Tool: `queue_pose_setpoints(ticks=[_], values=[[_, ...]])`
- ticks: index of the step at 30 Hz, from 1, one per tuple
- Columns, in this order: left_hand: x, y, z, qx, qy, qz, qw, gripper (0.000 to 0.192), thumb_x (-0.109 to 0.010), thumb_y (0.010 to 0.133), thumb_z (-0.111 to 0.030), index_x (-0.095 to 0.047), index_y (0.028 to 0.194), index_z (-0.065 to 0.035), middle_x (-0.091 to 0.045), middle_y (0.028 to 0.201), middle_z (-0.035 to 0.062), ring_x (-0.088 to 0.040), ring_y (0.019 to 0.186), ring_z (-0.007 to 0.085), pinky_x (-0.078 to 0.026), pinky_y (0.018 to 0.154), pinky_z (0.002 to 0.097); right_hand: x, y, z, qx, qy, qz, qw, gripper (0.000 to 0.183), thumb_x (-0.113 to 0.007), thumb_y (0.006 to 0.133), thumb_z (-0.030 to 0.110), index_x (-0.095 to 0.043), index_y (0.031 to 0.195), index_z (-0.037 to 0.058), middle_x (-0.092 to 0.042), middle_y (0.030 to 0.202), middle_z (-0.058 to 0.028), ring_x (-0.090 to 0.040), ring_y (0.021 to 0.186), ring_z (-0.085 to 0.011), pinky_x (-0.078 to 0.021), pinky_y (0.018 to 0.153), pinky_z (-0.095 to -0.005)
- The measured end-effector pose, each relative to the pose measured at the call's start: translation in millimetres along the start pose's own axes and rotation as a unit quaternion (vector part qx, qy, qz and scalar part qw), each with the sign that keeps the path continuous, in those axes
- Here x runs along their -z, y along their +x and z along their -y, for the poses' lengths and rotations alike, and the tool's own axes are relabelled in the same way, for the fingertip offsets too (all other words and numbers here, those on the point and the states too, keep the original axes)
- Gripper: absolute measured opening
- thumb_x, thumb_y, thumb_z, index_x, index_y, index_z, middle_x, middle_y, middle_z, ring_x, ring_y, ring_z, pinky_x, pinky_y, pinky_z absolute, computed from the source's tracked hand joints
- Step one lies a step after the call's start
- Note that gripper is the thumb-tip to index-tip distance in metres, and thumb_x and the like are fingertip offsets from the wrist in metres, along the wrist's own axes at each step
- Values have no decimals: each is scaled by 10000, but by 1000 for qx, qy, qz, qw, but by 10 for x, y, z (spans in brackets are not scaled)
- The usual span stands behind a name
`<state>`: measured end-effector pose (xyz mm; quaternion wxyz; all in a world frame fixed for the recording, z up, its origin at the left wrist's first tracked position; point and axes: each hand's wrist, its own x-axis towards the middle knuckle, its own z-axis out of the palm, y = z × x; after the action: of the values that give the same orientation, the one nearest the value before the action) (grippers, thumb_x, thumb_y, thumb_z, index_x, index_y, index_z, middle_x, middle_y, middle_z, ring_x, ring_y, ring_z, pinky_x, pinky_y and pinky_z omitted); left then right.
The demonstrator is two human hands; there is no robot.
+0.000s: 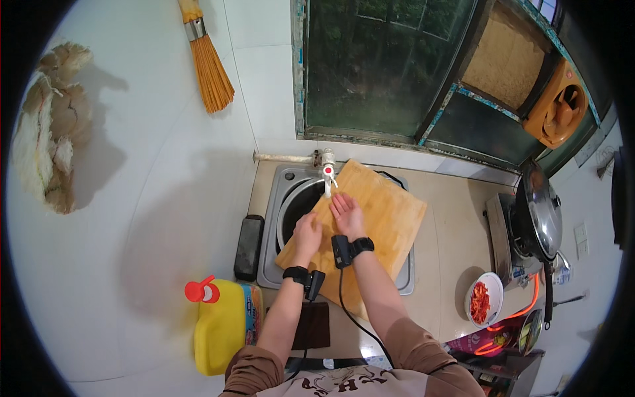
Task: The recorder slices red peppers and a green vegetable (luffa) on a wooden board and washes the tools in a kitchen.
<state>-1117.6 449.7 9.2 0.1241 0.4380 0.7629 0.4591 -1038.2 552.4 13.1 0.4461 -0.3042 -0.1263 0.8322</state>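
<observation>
A wooden cutting board lies tilted across the steel sink and covers much of its basin. My right hand is over the board, palm up, its fingers just below the spout of the white faucet. Nothing is held in it. Near the board's left edge is my left hand, fingers loosely bent and nothing seen in them. Whether it touches the board is hard to tell. Both wrists wear black straps with small devices and cables. Part of the dark basin shows left of the board.
A black sharpening stone or similar block lies left of the sink. A yellow jug with a red pump stands nearer me. To the right are a bowl of sliced red peppers and a lidded wok on a gas stove.
</observation>
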Motion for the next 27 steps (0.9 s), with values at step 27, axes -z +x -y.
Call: queue_pose_setpoints(ticks=[27], values=[[555,-452,-429,-48,194,161,967,701,-636,637,-310,-320,1236,-132,-204,1311,141,-127,1226,309,-94,968,487,139,-1020,264,174,-637,168,732,209,-479,801,133,-544,969,27,-553,952,-103,-535,829,-198,-418,715,-293]])
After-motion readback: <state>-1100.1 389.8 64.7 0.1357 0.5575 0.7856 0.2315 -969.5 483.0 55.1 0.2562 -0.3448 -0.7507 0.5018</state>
